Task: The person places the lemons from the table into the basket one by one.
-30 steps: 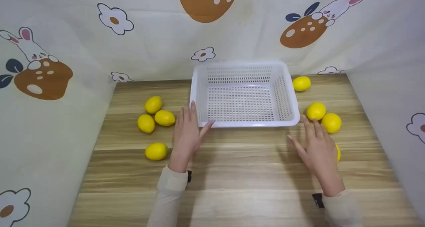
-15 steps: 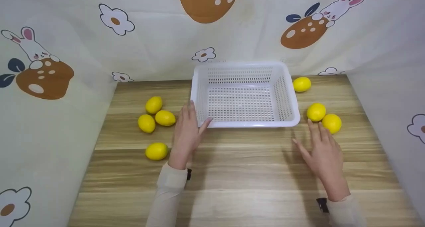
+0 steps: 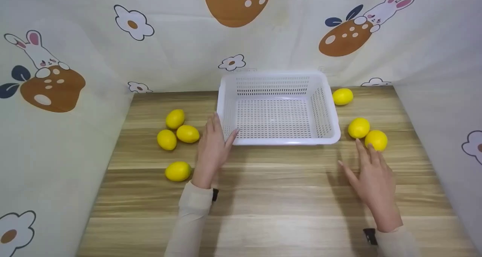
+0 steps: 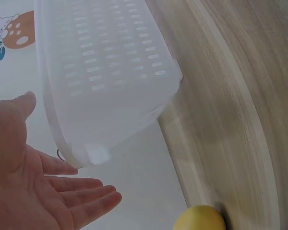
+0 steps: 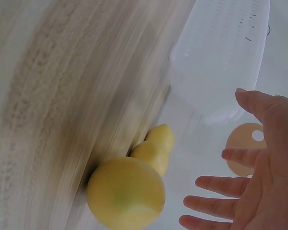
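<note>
A white perforated plastic basket stands at the back of the table with nothing in it. By its front left corner is my left hand, fingers straight and thumb spread; whether it touches the rim I cannot tell. In the left wrist view, the palm holds nothing. My right hand hovers over the table's right side, fingers extended and holding nothing. Just beyond its fingertips lie two yellow lemons, a farther one and a nearer one. A large-looking lemon lies below the hand in the right wrist view.
Several lemons lie left of the basket: a back one, a middle one, a left one and a front one. Another lemon is beside the basket's right wall. Printed cloth encloses the wooden table.
My right hand has drifted right and toward me, and a lemon formerly showing beside it is now hidden in the head view. The left hand has barely shifted; basket and visible lemons stay put.
</note>
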The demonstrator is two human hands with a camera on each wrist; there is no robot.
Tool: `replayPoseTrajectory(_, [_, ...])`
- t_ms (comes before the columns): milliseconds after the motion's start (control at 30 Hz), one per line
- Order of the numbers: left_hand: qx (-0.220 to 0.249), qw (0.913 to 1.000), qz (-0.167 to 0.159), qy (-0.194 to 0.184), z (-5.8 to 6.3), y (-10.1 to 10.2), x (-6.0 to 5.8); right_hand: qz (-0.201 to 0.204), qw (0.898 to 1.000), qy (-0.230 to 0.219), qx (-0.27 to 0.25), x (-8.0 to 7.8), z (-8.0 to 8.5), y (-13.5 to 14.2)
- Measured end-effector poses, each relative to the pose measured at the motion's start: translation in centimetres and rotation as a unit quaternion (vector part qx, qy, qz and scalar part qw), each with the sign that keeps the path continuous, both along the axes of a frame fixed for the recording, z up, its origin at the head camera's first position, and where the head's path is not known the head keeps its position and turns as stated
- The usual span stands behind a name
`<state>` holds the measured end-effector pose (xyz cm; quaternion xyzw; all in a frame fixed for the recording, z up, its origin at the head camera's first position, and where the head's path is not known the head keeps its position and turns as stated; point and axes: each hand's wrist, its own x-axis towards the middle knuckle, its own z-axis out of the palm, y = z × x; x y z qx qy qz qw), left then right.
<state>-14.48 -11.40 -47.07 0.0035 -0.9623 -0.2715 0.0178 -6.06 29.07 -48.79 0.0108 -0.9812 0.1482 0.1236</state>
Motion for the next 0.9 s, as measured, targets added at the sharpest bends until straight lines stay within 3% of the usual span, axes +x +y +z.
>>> replayPoseTrajectory(433, [0.031, 0.9991, 0.005, -0.029, 0.2, 0.0, -0.4, -0.019, 0.999, -0.045, -0.012, 0.6, -0.1, 1.1])
replayPoseTrajectory(900, [0.064, 0.9968, 0.025, -0.041, 0.1, 0.0, -1.2, -0.038, 0.997, -0.064, -0.026, 0.9, -0.3, 2.1])
